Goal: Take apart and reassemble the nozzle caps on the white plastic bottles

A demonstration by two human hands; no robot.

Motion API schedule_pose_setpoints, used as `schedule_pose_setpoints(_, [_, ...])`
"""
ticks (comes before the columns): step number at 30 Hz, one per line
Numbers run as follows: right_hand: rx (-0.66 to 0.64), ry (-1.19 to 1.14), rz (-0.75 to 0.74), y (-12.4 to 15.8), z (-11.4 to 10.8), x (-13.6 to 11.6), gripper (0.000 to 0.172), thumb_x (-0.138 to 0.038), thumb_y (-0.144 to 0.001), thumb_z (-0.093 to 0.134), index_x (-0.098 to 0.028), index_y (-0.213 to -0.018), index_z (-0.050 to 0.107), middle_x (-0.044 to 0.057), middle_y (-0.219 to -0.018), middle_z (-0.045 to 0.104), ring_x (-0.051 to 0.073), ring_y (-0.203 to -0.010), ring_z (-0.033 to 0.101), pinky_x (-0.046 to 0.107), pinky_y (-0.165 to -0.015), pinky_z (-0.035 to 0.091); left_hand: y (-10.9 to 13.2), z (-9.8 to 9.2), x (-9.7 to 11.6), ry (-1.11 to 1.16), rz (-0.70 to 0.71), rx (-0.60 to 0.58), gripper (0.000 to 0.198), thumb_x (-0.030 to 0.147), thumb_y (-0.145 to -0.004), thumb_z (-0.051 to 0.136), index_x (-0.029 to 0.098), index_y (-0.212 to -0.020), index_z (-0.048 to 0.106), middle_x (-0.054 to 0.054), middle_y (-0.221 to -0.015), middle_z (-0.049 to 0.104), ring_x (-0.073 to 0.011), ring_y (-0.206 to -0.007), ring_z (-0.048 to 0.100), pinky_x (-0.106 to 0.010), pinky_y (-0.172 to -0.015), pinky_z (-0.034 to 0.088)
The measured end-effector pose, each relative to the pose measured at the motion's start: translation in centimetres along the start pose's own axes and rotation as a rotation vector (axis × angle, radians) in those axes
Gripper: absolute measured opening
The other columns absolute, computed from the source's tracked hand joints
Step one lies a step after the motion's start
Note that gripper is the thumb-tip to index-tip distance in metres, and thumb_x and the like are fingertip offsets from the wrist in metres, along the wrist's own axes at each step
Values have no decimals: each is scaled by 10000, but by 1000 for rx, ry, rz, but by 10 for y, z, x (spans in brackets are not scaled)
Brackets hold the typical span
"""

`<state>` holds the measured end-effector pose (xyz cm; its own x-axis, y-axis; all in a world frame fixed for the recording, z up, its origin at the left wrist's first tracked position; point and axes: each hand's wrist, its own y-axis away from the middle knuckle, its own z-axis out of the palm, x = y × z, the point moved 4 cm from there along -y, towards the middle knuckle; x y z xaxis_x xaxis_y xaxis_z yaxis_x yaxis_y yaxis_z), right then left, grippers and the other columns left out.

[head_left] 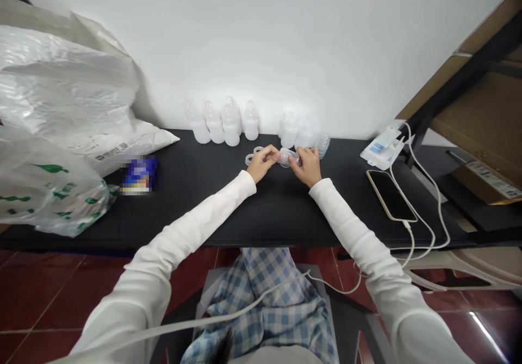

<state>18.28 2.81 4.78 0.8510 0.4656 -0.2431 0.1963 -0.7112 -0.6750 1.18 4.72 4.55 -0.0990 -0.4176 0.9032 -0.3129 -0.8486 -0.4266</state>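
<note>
Both hands meet over the black table, pinching a small translucent piece (286, 156) that looks like a baby-bottle nipple in its ring. My left hand (263, 164) grips its left side between thumb and fingers. On its right side, my right hand (308, 166) holds on with thumb and forefinger. Just beyond the left fingers lie pale screw rings (249, 159). Behind the right hand is a clear ribbed stack (323, 146), perhaps nipples or caps. Several frosted baby bottles (231, 127) with domed caps stand upright by the wall. Frosted bottle bodies (289, 130) stand farther right, partly blurred.
White plastic bags (61, 75) bulge over the table's left end, with a blue packet (141, 174) beside them. At right lie a phone (392, 195) on a charging cable (436, 190) and a white-and-blue package (381, 149). A cardboard box (485, 182) sits at far right.
</note>
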Motion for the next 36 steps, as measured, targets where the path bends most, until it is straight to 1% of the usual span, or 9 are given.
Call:
schedule_pose_setpoints(5, [-67,78,-65,2,6,-9,482,-573,-1016,360,-200,-822,595,26,-683,587,197,-680,503,363,-787,337,6,3,5,61,-18,45,562,722,-753,697,199,-648,519,30,-622,451,-104,-603,413,-262,-594,374])
schedule_pose_setpoints(11, [-134,55,-104,4,17,-12,527,-607,-1010,396,-169,-936,679,54,-740,660,200,-684,531,363,-795,371,6,2,2,102,-112,82,544,636,-796,721,198,-614,454,40,-585,387,-92,-552,381,-251,-536,323])
schedule_pose_setpoints(14, [-143,31,-124,3,18,-11,523,-622,-983,450,-154,-1008,682,76,-795,680,219,-730,565,374,-800,404,5,2,5,98,-162,105,507,544,-830,732,192,-604,445,44,-584,382,-85,-544,374,-243,-536,321])
schedule_pose_setpoints(17, [-143,11,-168,2,15,-14,514,-613,-969,482,-152,-1111,660,105,-888,696,249,-820,600,391,-817,441,5,2,7,90,-159,144,487,480,-866,712,186,-600,429,49,-581,373,-81,-548,358,-235,-549,318])
schedule_pose_setpoints(24, [-110,58,-325,1,3,-22,493,-483,-1001,497,-179,-1384,553,159,-1180,695,286,-1080,620,435,-923,482,2,-3,2,94,-186,208,440,407,-907,657,180,-598,442,52,-552,409,-72,-535,363,-217,-539,307])
schedule_pose_setpoints(27, [-105,121,-440,4,2,-21,327,-303,-1037,456,-256,-1322,608,121,-1243,698,247,-1142,618,416,-947,470,1,-5,-5,174,-259,229,468,380,-891,671,176,-552,421,50,-527,387,-65,-515,361,-210,-518,316])
schedule_pose_setpoints(30, [-75,124,-548,7,2,-20,285,-159,-1024,441,-286,-1110,681,64,-1171,727,196,-1110,630,376,-926,450,2,-3,-15,243,-411,199,462,342,-871,691,178,-525,433,48,-500,379,-65,-476,355,-215,-478,306])
schedule_pose_setpoints(32, [-36,119,-503,7,1,-20,314,-119,-1013,409,-267,-1032,685,62,-1114,728,194,-1081,638,371,-900,445,2,-1,-16,269,-426,185,463,367,-853,719,179,-527,449,45,-503,395,-65,-472,371,-216,-470,315])
schedule_pose_setpoints(36, [44,48,-249,2,-5,-22,387,-144,-997,308,-232,-1148,652,118,-1129,692,245,-1099,625,419,-911,448,-2,-3,-6,249,-227,207,511,509,-806,756,179,-543,468,45,-525,435,-62,-498,406,-209,-496,353])
